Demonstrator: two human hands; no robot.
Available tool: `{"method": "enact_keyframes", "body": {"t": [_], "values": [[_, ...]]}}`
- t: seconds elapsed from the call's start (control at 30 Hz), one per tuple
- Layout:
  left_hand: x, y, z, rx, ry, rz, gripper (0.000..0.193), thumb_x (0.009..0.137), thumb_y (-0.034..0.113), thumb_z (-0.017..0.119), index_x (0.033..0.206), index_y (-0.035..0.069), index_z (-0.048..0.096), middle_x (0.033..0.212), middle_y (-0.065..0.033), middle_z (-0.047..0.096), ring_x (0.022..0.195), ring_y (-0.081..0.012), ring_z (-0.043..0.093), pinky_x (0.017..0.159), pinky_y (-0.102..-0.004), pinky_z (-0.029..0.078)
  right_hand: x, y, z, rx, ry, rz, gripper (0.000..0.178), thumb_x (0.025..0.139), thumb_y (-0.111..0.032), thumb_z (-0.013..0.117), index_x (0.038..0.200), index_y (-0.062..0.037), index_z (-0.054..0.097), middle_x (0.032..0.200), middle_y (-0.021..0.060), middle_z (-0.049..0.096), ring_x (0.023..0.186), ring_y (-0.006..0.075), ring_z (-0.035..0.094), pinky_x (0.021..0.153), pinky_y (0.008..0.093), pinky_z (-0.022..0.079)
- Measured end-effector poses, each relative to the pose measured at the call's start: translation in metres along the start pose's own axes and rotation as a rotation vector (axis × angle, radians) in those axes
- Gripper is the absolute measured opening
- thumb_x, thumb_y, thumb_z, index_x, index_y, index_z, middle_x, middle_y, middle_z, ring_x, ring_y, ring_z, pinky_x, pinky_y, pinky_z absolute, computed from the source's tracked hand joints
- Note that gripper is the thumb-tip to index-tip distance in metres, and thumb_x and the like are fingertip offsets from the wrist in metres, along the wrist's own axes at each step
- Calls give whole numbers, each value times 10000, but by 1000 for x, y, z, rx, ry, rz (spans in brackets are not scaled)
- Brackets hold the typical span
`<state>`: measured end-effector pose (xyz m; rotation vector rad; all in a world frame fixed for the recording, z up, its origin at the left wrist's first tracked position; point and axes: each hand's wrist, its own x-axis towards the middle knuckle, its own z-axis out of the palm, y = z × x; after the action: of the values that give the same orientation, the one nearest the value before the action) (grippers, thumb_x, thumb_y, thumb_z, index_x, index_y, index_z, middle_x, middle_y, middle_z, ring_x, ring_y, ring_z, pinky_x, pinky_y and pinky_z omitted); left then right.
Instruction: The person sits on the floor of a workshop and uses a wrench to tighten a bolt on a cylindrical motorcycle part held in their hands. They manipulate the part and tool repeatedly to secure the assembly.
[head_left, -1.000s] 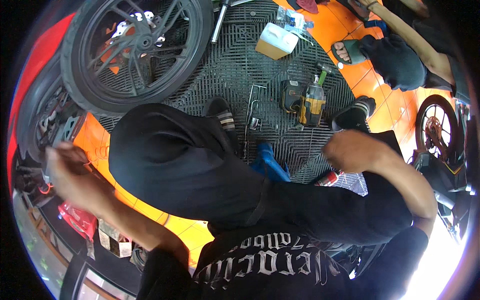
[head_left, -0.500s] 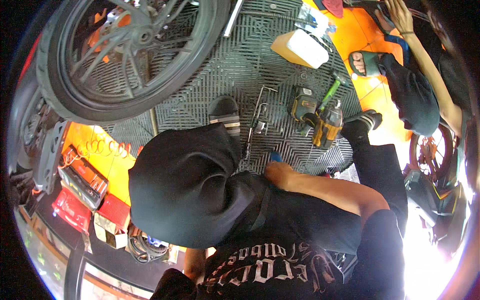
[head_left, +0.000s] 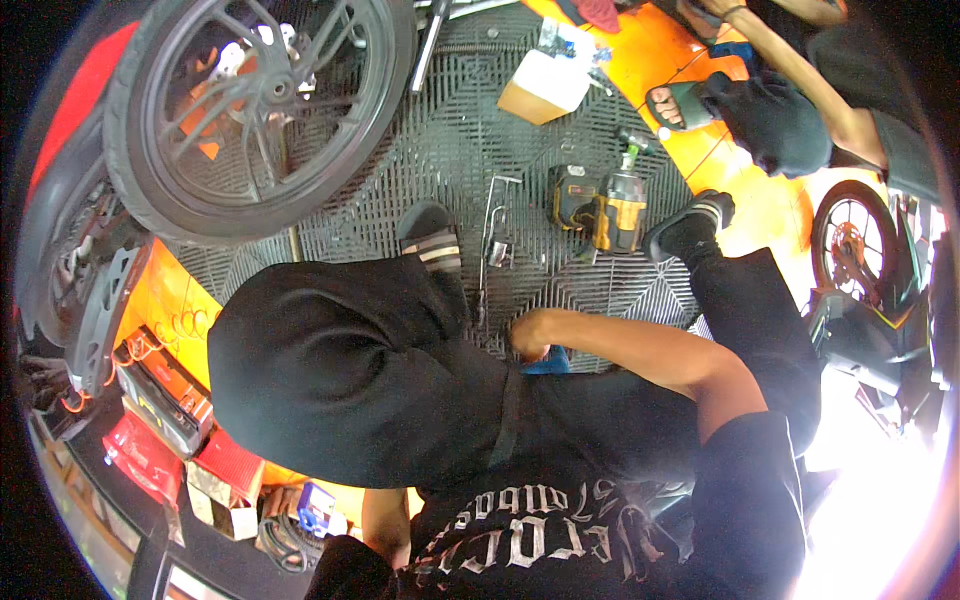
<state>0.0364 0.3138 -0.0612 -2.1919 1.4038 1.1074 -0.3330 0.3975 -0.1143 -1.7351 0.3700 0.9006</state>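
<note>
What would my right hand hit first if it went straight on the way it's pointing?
Following your forearm's line leftward, your right hand would probably meet the long thin tool on the mat first; depth is unclear, so it might pass above toward your left leg.

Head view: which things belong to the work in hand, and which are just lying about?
Likely belongs: partly hidden blue object beside the right hand.

Lying about: yellow-and-black power tool, white-topped tan box, red plastic packet.
</note>
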Motion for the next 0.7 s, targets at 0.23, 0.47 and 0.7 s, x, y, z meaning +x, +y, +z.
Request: {"method": "enact_keyframes", "body": {"t": [0.23,0.47,0.7], "values": [[27,104,-84,97,65,350,502,1042,496,501,969,35,685,741,-37,621,681,-135,539,669,-303,430,-151,-21,-65,123,316,203,631,979,-447,590,1449,-33,514,1315,234,642,1240,414,595,1069,491,468],[-37,272,-230,112,198,863,509,1038,507,505,975,36,685,751,-38,629,686,-137,544,675,-305,435,-306,-57,-63,44,738,518,505,957,-380,635,1336,-48,593,1112,221,704,1143,398,637,1004,493,494],[-206,380,-266,383,241,1385,456,1060,374,456,1382,90,609,1009,-8,644,939,-134,550,925,-287,418,-383,-30,-12,62,864,784,278,917,-245,647,1105,-47,696,921,123,716,1004,317,655,878,450,510]]}}
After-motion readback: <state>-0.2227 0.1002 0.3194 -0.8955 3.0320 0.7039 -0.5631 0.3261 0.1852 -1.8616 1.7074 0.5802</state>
